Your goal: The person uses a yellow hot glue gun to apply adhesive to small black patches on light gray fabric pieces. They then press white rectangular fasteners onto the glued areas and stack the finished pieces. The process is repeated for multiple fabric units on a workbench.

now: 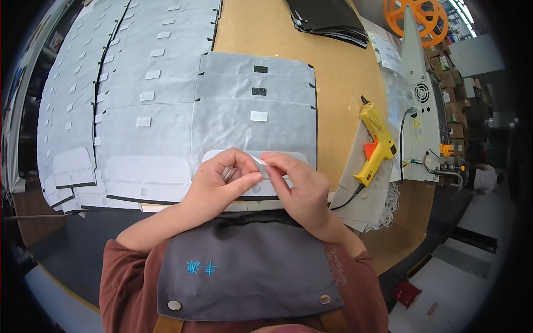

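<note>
My left hand [225, 176] is closed, with a few small white patches [227, 173] tucked between its curled fingers. Its fingertips meet those of my right hand [300, 186], which pinches a small white piece [259, 161]; whether this is a patch or its backing I cannot make out. Both hands are over the near edge of a grey fabric sheet [233, 122] with black trim. On that sheet, two black fuzzy rectangles [260, 91] and a white rectangle [259, 116] sit in a column. A white rounded panel [294, 156] lies partly behind my fingers.
More grey sheets with rows of white patches [144, 121] cover the table's left. At the right lie a yellow glue gun [377, 147] with an orange trigger, and white cord loops [390, 206]. Beyond stand a machine [416, 127] and an orange reel [416, 19]. Black sheets [327, 22] are stacked at the back.
</note>
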The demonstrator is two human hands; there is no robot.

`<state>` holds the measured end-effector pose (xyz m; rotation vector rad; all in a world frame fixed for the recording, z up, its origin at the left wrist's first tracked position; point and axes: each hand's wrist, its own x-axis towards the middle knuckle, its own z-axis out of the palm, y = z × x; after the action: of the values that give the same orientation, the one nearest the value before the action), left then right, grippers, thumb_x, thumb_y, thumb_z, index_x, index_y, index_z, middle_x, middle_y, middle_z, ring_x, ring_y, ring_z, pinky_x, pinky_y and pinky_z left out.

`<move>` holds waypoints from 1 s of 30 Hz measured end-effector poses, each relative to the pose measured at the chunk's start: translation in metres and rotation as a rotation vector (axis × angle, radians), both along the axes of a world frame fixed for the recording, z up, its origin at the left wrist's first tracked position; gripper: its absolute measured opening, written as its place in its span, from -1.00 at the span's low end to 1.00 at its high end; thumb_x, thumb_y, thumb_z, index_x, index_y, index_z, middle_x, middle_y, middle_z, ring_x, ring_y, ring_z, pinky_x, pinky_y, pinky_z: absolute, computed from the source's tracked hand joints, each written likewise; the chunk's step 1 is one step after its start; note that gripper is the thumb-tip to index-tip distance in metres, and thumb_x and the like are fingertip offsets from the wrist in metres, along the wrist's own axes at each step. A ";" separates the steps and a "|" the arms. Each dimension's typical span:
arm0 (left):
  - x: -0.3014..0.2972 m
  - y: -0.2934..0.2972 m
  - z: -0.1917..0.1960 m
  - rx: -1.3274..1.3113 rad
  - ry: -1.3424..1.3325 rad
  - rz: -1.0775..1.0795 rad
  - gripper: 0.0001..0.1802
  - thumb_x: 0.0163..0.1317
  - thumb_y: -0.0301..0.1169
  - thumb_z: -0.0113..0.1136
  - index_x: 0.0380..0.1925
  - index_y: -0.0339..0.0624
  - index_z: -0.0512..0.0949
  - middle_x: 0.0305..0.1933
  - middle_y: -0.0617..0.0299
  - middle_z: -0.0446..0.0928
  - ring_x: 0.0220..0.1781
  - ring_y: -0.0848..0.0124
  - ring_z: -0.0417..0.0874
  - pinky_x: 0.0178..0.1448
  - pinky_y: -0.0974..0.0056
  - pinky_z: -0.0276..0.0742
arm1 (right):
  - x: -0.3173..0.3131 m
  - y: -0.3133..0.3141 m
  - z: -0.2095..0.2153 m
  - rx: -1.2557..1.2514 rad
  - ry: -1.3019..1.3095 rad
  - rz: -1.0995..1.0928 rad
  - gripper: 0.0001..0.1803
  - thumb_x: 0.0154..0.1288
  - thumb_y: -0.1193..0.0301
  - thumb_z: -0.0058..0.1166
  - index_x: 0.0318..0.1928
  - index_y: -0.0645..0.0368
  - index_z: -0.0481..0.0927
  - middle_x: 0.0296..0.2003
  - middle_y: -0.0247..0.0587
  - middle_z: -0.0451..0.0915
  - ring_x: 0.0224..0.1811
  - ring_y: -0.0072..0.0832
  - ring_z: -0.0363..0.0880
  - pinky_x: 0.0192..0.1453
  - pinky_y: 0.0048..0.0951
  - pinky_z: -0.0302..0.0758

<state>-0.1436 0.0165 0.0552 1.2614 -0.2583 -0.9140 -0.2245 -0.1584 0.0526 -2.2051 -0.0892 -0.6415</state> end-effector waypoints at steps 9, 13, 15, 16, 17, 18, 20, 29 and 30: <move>-0.004 -0.005 -0.011 0.100 -0.203 0.056 -0.88 0.28 -0.41 0.31 -0.35 -0.21 0.59 -0.55 0.54 0.38 -0.56 0.76 0.15 -0.49 0.50 0.09 | -0.006 0.004 -0.002 0.180 0.114 0.093 -0.75 0.21 0.63 0.23 -0.08 0.25 0.62 -0.24 -0.18 0.72 -0.31 -0.45 0.74 -0.28 -0.52 0.64; -0.005 -0.006 -0.009 0.088 -0.204 0.082 -0.87 0.30 -0.39 0.29 -0.28 -0.22 0.61 -0.55 0.52 0.38 -0.54 0.75 0.17 -0.47 0.50 0.10 | -0.003 0.004 0.003 0.420 0.194 0.108 -0.79 0.24 0.61 0.22 -0.10 0.28 0.62 -0.28 -0.21 0.73 -0.29 -0.53 0.74 -0.21 -0.54 0.65; -0.004 -0.005 -0.010 0.098 -0.205 0.052 -0.89 0.32 -0.43 0.26 -0.25 -0.24 0.60 -0.46 0.48 0.43 -0.46 0.73 0.25 -0.38 0.51 0.18 | -0.002 0.004 0.003 0.446 0.209 0.097 -0.83 0.24 0.60 0.23 -0.14 0.29 0.62 -0.31 -0.22 0.72 -0.29 -0.55 0.73 -0.19 -0.54 0.65; -0.002 -0.002 -0.010 0.123 -0.205 0.005 -0.91 0.33 -0.46 0.23 -0.23 -0.25 0.58 -0.37 0.44 0.47 -0.37 0.72 0.32 -0.29 0.51 0.25 | -0.001 0.003 0.002 0.442 0.236 0.083 -0.85 0.25 0.59 0.23 -0.16 0.29 0.62 -0.32 -0.22 0.72 -0.30 -0.55 0.73 -0.20 -0.55 0.65; 0.000 0.001 -0.010 0.148 -0.204 -0.042 -0.92 0.35 -0.50 0.21 -0.21 -0.26 0.56 -0.29 0.40 0.52 -0.29 0.70 0.40 -0.20 0.52 0.33 | -0.001 0.001 0.000 0.437 0.263 0.067 -0.86 0.25 0.58 0.23 -0.18 0.29 0.62 -0.33 -0.21 0.72 -0.30 -0.55 0.73 -0.21 -0.56 0.64; 0.001 0.002 -0.008 0.164 -0.219 -0.049 -0.93 0.35 -0.50 0.20 -0.23 -0.26 0.55 -0.30 0.40 0.50 -0.31 0.70 0.38 -0.21 0.52 0.31 | -0.001 -0.002 -0.001 0.433 0.290 0.052 -0.88 0.25 0.57 0.24 -0.20 0.29 0.62 -0.34 -0.21 0.72 -0.31 -0.56 0.73 -0.21 -0.56 0.63; 0.004 0.004 -0.004 0.196 -0.251 -0.063 -0.94 0.35 -0.49 0.19 -0.26 -0.24 0.53 -0.31 0.42 0.47 -0.34 0.69 0.35 -0.23 0.53 0.28 | 0.002 -0.005 -0.001 0.449 0.321 -0.013 -0.91 0.28 0.54 0.23 -0.25 0.29 0.60 -0.38 -0.24 0.70 -0.38 -0.60 0.69 -0.29 -0.59 0.58; 0.043 0.020 0.003 0.258 -0.225 -0.052 -0.87 0.17 -0.57 0.02 -0.49 -0.14 0.30 -0.27 0.29 0.49 -0.34 0.65 0.33 -0.21 0.51 0.28 | 0.036 -0.034 -0.001 0.334 0.492 -0.190 -0.85 0.30 0.43 0.22 -0.34 0.25 0.56 -0.58 -0.36 0.54 -0.58 -0.67 0.42 -0.45 -0.58 0.38; 0.049 0.018 -0.002 0.213 -0.236 -0.064 -0.87 0.16 -0.56 0.01 -0.48 -0.12 0.29 -0.26 0.24 0.51 -0.36 0.63 0.39 -0.25 0.51 0.34 | 0.044 -0.037 -0.002 0.312 0.507 -0.214 -0.84 0.29 0.41 0.22 -0.34 0.24 0.56 -0.59 -0.36 0.54 -0.58 -0.67 0.42 -0.45 -0.57 0.38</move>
<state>-0.0948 0.0343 0.0534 1.5694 -0.3973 -0.8633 -0.1801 -0.1951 0.0503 -2.0182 0.4813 -0.1739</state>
